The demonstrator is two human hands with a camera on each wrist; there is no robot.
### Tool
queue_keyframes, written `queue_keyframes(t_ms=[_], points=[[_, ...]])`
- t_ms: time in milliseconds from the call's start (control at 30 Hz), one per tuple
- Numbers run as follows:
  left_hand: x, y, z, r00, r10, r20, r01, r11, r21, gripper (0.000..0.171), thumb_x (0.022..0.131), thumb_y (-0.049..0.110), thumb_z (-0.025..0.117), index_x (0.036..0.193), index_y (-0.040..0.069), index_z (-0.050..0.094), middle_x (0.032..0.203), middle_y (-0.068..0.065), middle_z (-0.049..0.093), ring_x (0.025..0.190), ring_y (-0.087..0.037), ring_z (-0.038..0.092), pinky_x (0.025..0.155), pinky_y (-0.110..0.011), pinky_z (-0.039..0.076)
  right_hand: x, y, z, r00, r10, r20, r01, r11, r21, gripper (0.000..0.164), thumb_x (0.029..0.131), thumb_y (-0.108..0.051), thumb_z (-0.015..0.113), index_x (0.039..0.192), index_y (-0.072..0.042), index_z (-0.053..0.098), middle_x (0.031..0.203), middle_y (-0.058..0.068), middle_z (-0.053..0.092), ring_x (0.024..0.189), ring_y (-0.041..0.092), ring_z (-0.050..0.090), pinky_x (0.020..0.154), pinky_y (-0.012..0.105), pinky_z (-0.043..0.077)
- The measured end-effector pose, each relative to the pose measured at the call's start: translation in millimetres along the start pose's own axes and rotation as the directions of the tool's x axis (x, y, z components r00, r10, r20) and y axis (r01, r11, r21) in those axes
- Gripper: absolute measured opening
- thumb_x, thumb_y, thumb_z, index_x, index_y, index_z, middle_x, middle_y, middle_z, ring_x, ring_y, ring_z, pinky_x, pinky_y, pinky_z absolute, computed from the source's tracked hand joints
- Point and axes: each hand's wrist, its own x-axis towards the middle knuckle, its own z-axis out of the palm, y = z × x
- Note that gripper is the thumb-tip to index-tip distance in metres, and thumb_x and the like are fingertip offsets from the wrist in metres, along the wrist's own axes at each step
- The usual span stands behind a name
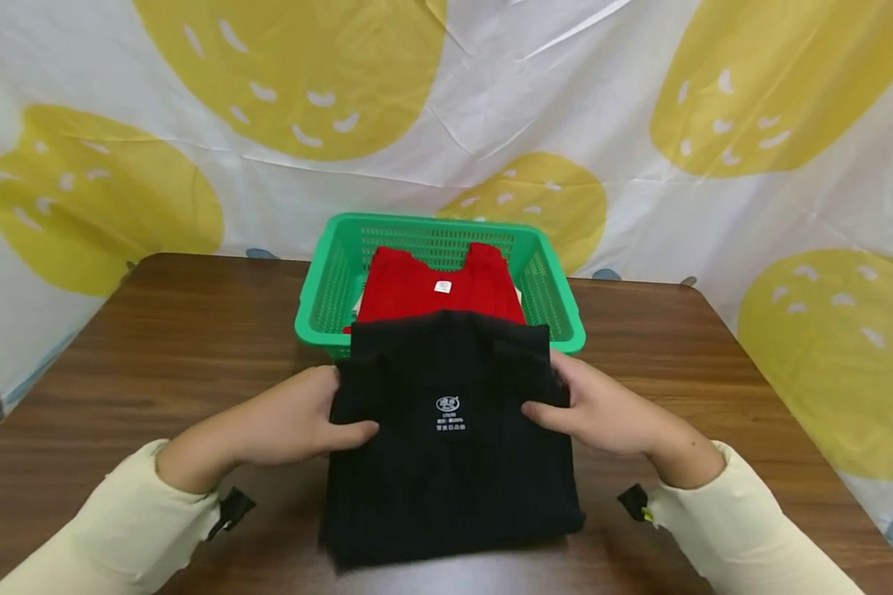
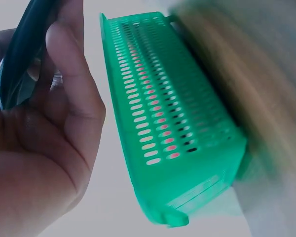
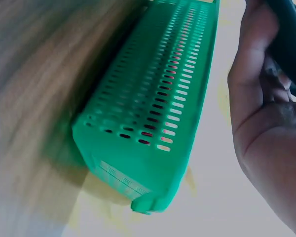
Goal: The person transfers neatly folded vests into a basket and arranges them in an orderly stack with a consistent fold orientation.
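A folded black shirt (image 1: 450, 471) with a white printed neck label spans the space between both hands in the head view. My left hand (image 1: 298, 417) grips its left edge, thumb on top and fingers hidden beneath. On the opposite edge my right hand (image 1: 603, 405) holds it the same way. The shirt's top edge overlaps the near rim of a green basket (image 1: 316, 285) in this view. Inside that basket lies a red shirt (image 1: 432, 302) with a white tag. Both wrist views show the dark cloth between thumb and fingers, with the basket's slotted side close by.
The basket stands at the back of a brown wooden table (image 1: 216, 330). Behind and beside the table hangs a white cloth (image 1: 491, 99) with yellow fruit prints. Some pale material shows beside the red shirt in the basket.
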Motion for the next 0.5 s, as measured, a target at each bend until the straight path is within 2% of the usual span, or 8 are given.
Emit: queue_keyframes(t_ms=[67, 133, 233, 300, 367, 467, 500], points=[[2.7, 3.0, -5.7, 1.0, -0.013, -0.023, 0.014, 0.999, 0.036, 0.023, 0.094, 0.028, 0.068, 0.106, 0.011, 0.061, 0.075, 0.007, 0.064, 0.063, -0.009, 0.057, 0.065, -0.024, 0.051, 3.7, -1.9, -3.8, 0.999, -0.025, -0.03, 0.024, 1.0, -0.012, 0.062, 0.097, -0.014, 0.066, 0.15, -0.019, 0.034, 0.138, 0.004, 0.057, 0.119, 0.016, 0.061, 0.099, 0.025, 0.052], [5.1, 7.3, -12.9, 0.998, -0.026, -0.053, 0.03, 0.997, 0.068, 0.025, 0.094, 0.03, 0.069, 0.103, 0.009, 0.059, 0.067, 0.006, 0.057, 0.057, -0.009, 0.051, 0.06, -0.026, 0.048, 8.1, -4.5, -8.9, 0.997, -0.064, -0.052, 0.063, 0.998, -0.022, 0.062, 0.097, -0.012, 0.065, 0.15, -0.018, 0.034, 0.136, 0.006, 0.059, 0.113, 0.016, 0.065, 0.095, 0.027, 0.055], [9.7, 14.0, -25.8, 0.994, -0.025, -0.106, 0.037, 0.993, 0.112, 0.031, 0.095, 0.033, 0.067, 0.108, 0.006, 0.057, 0.073, 0.004, 0.059, 0.062, -0.009, 0.052, 0.065, -0.027, 0.049, 15.1, -8.8, -19.0, 0.992, -0.085, -0.09, 0.082, 0.996, -0.03, 0.059, 0.098, -0.012, 0.064, 0.149, -0.017, 0.035, 0.112, 0.009, 0.068, 0.084, 0.016, 0.071, 0.074, 0.029, 0.06], [13.9, 17.8, -35.6, 0.99, -0.034, -0.135, 0.051, 0.991, 0.125, 0.04, 0.096, 0.033, 0.066, 0.121, 0.006, 0.051, 0.086, 0.0, 0.065, 0.069, -0.011, 0.059, 0.073, -0.03, 0.052, 19.7, -12.0, -26.9, 0.987, -0.076, -0.139, 0.066, 0.995, -0.077, 0.046, 0.099, -0.016, 0.064, 0.139, -0.013, 0.042, 0.092, 0.009, 0.068, 0.063, 0.016, 0.066, 0.061, 0.03, 0.057], [20.4, 21.0, -45.1, 0.987, -0.04, -0.158, 0.063, 0.988, 0.141, 0.043, 0.097, 0.033, 0.066, 0.125, 0.006, 0.047, 0.091, -0.004, 0.067, 0.07, -0.013, 0.062, 0.075, -0.033, 0.052, 23.7, -14.5, -35.2, 0.979, -0.056, -0.197, 0.031, 0.992, -0.125, 0.034, 0.099, -0.021, 0.063, 0.127, -0.011, 0.045, 0.074, 0.008, 0.059, 0.049, 0.018, 0.057, 0.051, 0.032, 0.052], [31.5, 25.5, -57.5, 0.98, -0.072, -0.184, 0.105, 0.978, 0.178, 0.046, 0.097, 0.035, 0.066, 0.121, 0.004, 0.044, 0.076, -0.008, 0.062, 0.056, -0.016, 0.06, 0.068, -0.033, 0.049, 29.5, -16.6, -47.1, 0.962, -0.048, -0.268, -0.005, 0.982, -0.191, 0.029, 0.099, -0.024, 0.063, 0.118, -0.01, 0.046, 0.066, 0.009, 0.052, 0.042, 0.024, 0.051, 0.048, 0.034, 0.05], [35.8, 26.3, -60.9, 0.978, -0.077, -0.192, 0.114, 0.975, 0.19, 0.045, 0.097, 0.036, 0.065, 0.119, 0.003, 0.043, 0.071, -0.008, 0.061, 0.055, -0.017, 0.06, 0.066, -0.033, 0.048, 31.5, -16.9, -50.7, 0.958, -0.049, -0.282, -0.009, 0.98, -0.199, 0.032, 0.099, -0.025, 0.063, 0.123, -0.011, 0.047, 0.067, 0.009, 0.056, 0.043, 0.027, 0.052, 0.048, 0.034, 0.05]])
